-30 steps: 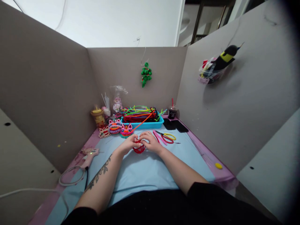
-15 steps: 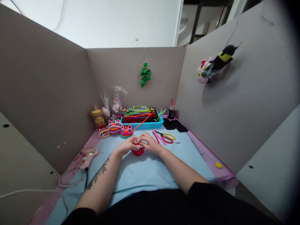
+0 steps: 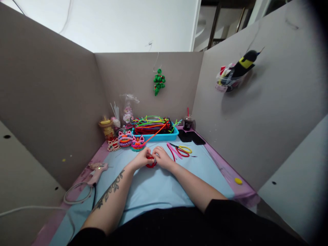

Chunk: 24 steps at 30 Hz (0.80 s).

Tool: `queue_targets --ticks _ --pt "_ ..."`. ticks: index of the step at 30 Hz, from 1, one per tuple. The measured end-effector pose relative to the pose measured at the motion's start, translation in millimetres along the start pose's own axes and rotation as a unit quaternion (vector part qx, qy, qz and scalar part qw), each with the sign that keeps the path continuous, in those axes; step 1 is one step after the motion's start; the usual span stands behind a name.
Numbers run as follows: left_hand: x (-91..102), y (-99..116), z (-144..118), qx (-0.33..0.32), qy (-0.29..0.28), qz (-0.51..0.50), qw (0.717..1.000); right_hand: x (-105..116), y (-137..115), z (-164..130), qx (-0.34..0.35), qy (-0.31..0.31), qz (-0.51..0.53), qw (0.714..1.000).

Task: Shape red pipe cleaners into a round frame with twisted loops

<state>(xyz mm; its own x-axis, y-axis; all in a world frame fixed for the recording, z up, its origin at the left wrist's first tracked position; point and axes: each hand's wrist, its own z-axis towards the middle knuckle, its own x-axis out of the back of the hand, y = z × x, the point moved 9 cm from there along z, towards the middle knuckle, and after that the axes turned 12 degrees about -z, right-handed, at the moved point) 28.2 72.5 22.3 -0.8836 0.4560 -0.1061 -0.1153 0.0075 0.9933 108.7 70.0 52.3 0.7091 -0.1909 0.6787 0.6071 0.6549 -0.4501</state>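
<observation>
My left hand (image 3: 140,158) and my right hand (image 3: 160,156) meet over the light blue mat (image 3: 159,188), both gripping a small red pipe-cleaner piece (image 3: 151,163) that shows between and below the fingers. An orange pipe cleaner (image 3: 155,134) slants from the hands up toward the blue tray (image 3: 156,137) heaped with coloured pipe cleaners. Whether a hand holds its lower end is hidden. Three finished pipe-cleaner figures (image 3: 125,139) stand just behind my left hand.
Scissors with red and yellow handles (image 3: 183,150) and pink pipe cleaners lie right of my hands. A pink glue gun (image 3: 96,171) with its cord sits at the left. Two dark phones (image 3: 191,136), a drink cup (image 3: 189,123), a yellow jar (image 3: 107,127) and grey partition walls surround the desk.
Both hands have drawn slightly closer together over the red piece, which now shows less below the fingers. Everything else stays put.
</observation>
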Motion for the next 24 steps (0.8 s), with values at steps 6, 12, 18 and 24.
queue_targets --ticks 6,12,18,24 --pt "17.4 15.2 -0.1 -0.034 0.047 -0.039 0.998 0.9 39.4 0.8 -0.163 0.021 0.196 0.967" --pt "39.9 12.2 6.2 -0.026 0.110 -0.028 0.993 -16.5 68.6 -11.9 -0.325 -0.004 0.380 0.866" --pt "35.8 6.3 8.1 -0.025 0.105 -0.043 0.993 -18.6 63.2 -11.9 -0.314 -0.022 0.378 0.870" --pt "41.9 7.3 6.2 -0.020 0.157 -0.048 0.986 24.1 39.3 -3.6 -0.168 0.099 0.186 0.963"
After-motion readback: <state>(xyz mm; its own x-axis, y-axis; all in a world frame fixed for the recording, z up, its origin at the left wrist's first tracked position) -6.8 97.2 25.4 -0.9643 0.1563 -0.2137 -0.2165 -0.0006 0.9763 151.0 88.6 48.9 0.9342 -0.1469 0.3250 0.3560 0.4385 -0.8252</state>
